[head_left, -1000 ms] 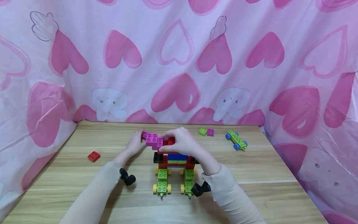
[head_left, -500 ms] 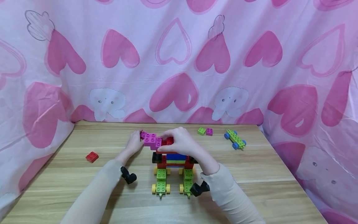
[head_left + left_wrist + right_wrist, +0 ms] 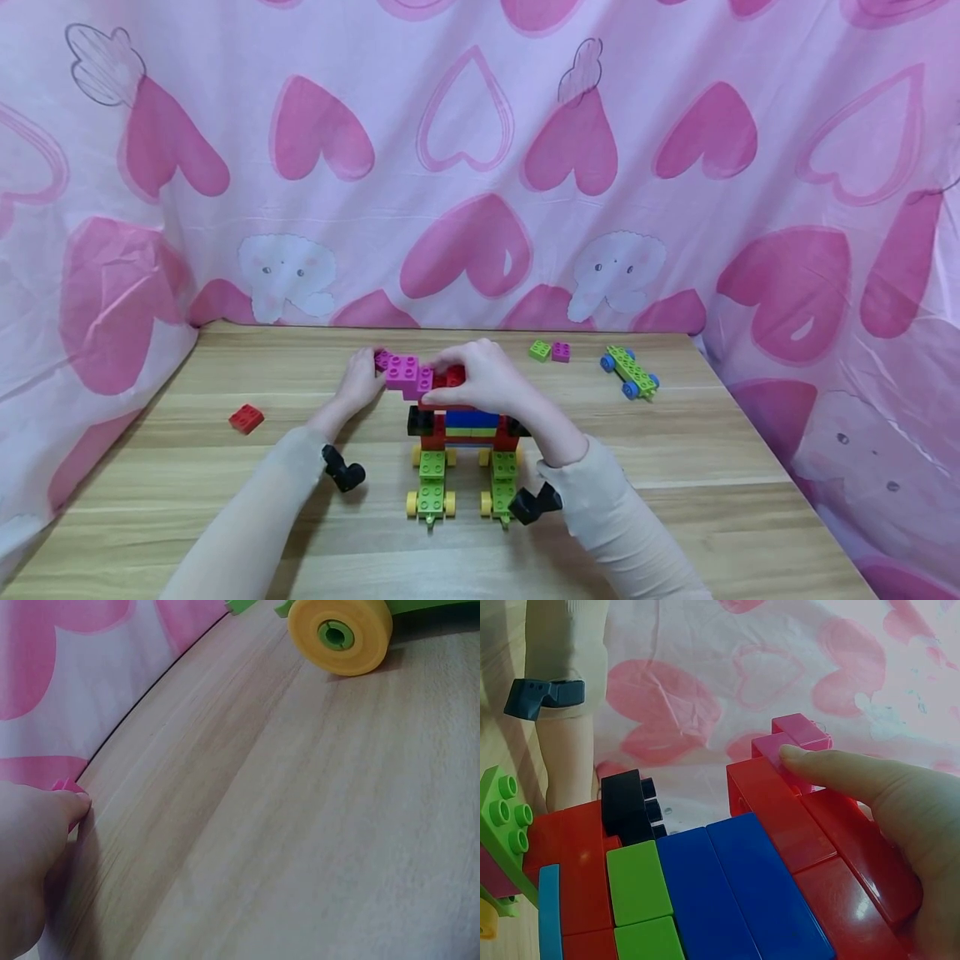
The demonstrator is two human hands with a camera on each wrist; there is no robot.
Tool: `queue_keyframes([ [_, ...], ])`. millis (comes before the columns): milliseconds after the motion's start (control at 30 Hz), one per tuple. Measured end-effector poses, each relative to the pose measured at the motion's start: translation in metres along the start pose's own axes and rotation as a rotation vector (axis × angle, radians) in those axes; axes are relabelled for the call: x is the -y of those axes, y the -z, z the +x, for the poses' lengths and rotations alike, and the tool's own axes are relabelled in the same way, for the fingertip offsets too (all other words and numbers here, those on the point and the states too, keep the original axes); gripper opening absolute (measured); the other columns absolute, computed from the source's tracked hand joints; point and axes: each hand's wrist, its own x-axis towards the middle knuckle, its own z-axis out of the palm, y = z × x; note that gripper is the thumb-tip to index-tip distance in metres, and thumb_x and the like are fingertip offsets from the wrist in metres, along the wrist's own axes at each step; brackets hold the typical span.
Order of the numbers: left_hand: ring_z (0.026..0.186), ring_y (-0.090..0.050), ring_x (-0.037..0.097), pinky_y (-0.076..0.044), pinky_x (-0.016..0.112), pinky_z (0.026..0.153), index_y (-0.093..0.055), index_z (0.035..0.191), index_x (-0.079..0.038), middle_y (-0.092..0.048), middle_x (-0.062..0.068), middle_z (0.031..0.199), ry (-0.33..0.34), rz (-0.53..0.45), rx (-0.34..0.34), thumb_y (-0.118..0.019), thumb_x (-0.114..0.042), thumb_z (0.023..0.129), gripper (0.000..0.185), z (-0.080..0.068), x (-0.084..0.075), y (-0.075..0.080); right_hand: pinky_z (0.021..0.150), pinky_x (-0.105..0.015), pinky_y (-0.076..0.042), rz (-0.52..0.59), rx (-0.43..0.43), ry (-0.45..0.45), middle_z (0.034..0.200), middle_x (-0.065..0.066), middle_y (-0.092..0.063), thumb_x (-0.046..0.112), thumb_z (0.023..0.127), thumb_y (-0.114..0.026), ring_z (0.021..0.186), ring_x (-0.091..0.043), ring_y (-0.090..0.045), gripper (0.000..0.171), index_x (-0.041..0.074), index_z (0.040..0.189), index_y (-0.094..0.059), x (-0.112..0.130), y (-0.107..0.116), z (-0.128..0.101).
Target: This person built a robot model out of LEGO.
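Observation:
A tall toy-brick build stands mid-table on lime wheeled bases (image 3: 431,492) with yellow wheels. Its body stacks red, lime and blue bricks (image 3: 471,419), with black bricks (image 3: 624,806) at the sides. Red bricks (image 3: 454,377) and stepped pink bricks (image 3: 403,372) sit at the top. My right hand (image 3: 483,379) grips this top part, thumb nearest me and fingers behind. In the right wrist view a fingertip presses on pink. Left of the build, my left hand (image 3: 360,382) pinches a magenta brick (image 3: 382,360) low at the table; the fingers partly hide it.
A loose red brick (image 3: 246,419) lies at the left. Toward the back lie a lime brick (image 3: 540,350) and a magenta brick (image 3: 561,352), with a lime car base on blue wheels (image 3: 630,372) to their right. A pink heart-patterned curtain (image 3: 465,167) closes off the table's back and sides.
The head view has shifted slightly, so everything appears a little further left. Both hands keep their places on the bricks.

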Motion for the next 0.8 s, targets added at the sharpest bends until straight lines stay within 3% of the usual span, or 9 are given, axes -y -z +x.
queue_keyframes([
  [233,0.123,-0.046,0.049,-0.035,0.056,0.110,-0.046,0.131,0.014,-0.051,0.035,0.129,-0.040,-0.035,-0.029,-0.061,-0.001,0.089,0.047,-0.003,-0.002,0.006,0.079,-0.022,-0.052,0.000,0.002,0.003,0.103,0.001,-0.074,0.033,0.083,-0.078,0.092,-0.010,-0.062,0.041,0.015,0.119,-0.071,0.001,0.001,0.000],
  [467,0.129,-0.042,0.049,-0.031,0.057,0.113,-0.042,0.137,0.013,-0.046,0.036,0.135,-0.030,-0.067,0.050,-0.060,-0.001,0.091,0.051,-0.004,-0.005,0.013,0.081,-0.023,-0.052,-0.015,-0.001,0.002,0.106,0.000,-0.074,0.033,0.083,-0.078,0.095,-0.011,-0.062,0.041,0.016,0.120,-0.071,0.001,0.002,0.000],
  [567,0.127,-0.045,0.047,-0.035,0.056,0.111,-0.041,0.138,0.013,-0.046,0.035,0.136,-0.017,-0.071,0.079,-0.060,-0.003,0.092,0.053,-0.003,-0.005,0.016,0.080,-0.023,-0.052,-0.015,0.002,0.004,0.106,0.000,-0.074,0.033,0.083,-0.078,0.094,-0.012,-0.062,0.041,0.015,0.119,-0.071,0.001,0.002,0.000],
  [667,0.112,-0.057,0.040,-0.050,0.048,0.098,-0.041,0.139,0.011,-0.052,0.031,0.129,0.005,-0.111,0.103,-0.060,-0.004,0.093,0.052,-0.005,-0.006,0.020,0.079,-0.023,-0.052,-0.014,0.005,0.006,0.106,0.000,-0.074,0.033,0.083,-0.078,0.092,-0.012,-0.062,0.042,0.015,0.120,-0.071,0.002,0.002,0.000],
  [800,0.079,-0.063,0.028,-0.058,0.035,0.066,-0.035,0.143,0.007,-0.061,0.024,0.107,0.052,-0.247,0.163,-0.057,-0.006,0.096,0.054,-0.008,-0.011,0.029,0.082,-0.024,-0.053,-0.009,0.010,0.002,0.107,0.000,-0.074,0.033,0.083,-0.078,0.094,-0.012,-0.063,0.042,0.015,0.121,-0.070,0.001,0.002,0.000],
])
